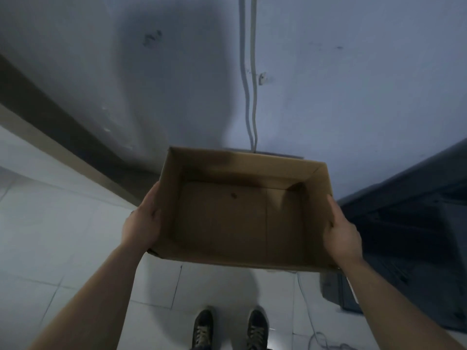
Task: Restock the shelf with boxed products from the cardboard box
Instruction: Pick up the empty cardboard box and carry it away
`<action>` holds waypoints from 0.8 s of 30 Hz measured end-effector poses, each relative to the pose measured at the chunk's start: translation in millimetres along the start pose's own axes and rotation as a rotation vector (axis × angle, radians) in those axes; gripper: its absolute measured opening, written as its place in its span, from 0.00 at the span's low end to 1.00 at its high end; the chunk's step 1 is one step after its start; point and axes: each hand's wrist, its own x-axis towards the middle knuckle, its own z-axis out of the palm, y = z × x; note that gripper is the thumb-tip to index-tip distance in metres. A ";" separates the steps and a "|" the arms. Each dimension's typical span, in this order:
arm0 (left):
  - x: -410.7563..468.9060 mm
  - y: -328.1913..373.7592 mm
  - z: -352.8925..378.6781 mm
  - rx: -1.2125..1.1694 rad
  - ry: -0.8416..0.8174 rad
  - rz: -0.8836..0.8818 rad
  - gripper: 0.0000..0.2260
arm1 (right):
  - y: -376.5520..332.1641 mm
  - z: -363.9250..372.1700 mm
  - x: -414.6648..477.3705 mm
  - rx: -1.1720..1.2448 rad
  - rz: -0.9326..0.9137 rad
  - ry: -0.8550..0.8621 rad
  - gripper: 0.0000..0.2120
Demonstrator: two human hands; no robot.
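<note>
Between the two hands, held clear of the floor at about waist level, is the cardboard box (pixel 240 218). Its long axis runs from one hand to the other, and its open top faces the camera.

The left hand (pixel 141 223) clasps the left short wall. The right hand (pixel 343 236) clasps the right short wall. Each thumb lies near the upper edge, and the fingers are hidden on the outer side of the box. Both hands are in contact and neither is nearer than the other, so the load looks evenly shared.

The interior shows only bare cardboard, with no boxed products visible. In my judgement the stock is out of the box, or the box has yet to be filled.

Beyond the right hand stands a dark unit (pixel 404 210). It may be the shelf, but it is too dim and blurred to confirm. If it is, the coming move would turn on swinging the box to the right.

Below the hands is a pale tiled floor (pixel 63 236), with the person's shoes (pixel 202 329) and a thin loose cord (pixel 310 324). Ahead of the hands is a plain painted wall (pixel 353 84), with two cables (pixel 249 97) running down it behind the box.
</note>
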 end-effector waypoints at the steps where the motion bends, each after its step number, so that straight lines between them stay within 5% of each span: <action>1: 9.6 -1.5 4.8 -0.002 -0.005 0.014 0.26 | 0.1 5.0 4.8 0.002 0.011 0.012 0.35; 24: 89.6 -8.6 40.6 -0.065 -0.105 0.129 0.32 | -3.6 51.3 48.3 -0.010 0.059 0.089 0.35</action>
